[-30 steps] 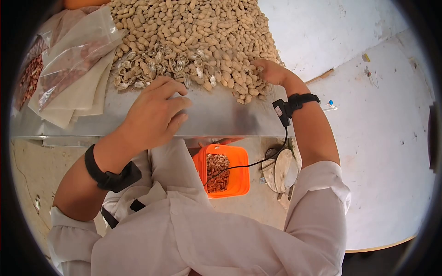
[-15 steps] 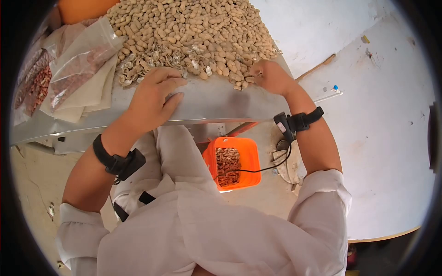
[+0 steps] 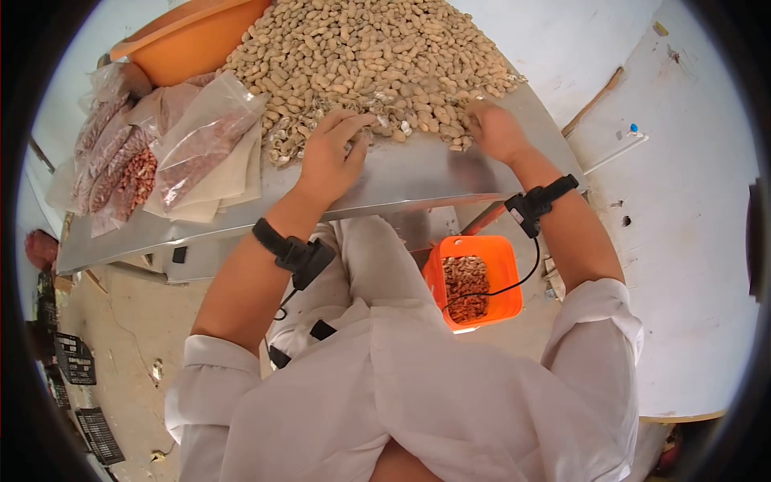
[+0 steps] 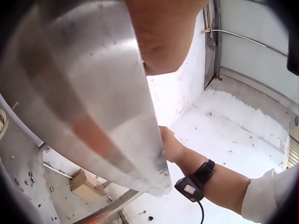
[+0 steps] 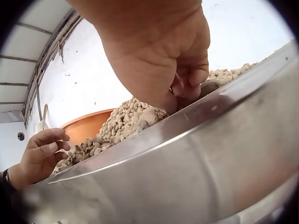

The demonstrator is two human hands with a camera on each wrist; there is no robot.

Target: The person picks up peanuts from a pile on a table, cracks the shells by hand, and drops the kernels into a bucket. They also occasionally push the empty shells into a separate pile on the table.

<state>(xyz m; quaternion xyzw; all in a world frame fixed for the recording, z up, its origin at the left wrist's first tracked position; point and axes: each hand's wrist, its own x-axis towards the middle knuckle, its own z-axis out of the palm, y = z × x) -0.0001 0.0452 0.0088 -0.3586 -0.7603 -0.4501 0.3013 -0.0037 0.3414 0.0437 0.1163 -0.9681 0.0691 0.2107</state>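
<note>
Bucket point(image 3: 502, 257) of reddish kernels point(image 3: 463, 275), nearest, four o'clock in head view, sits further right in frame than half a second ago; the view has swung, so bucket itself probably hasn't moved. Both hands remain at the near edge of the peanut pile point(image 3: 377, 56), so handwork there looks ongoing. Left hand point(image 3: 329, 157), eleven o'clock: fingers loosely bent, apart, nothing seen in them, beside broken shells point(image 3: 287, 138). Right hand point(image 3: 498, 132), one o'clock: fingers curled down at pile's right corner; can't tell if they pinch anything. Pile spreads to twelve o'clock on steel table point(image 3: 418, 173). Plastic bags point(image 3: 201, 145), ten o'clock; orange basin point(image 3: 193, 52) behind, more visible now.
</note>
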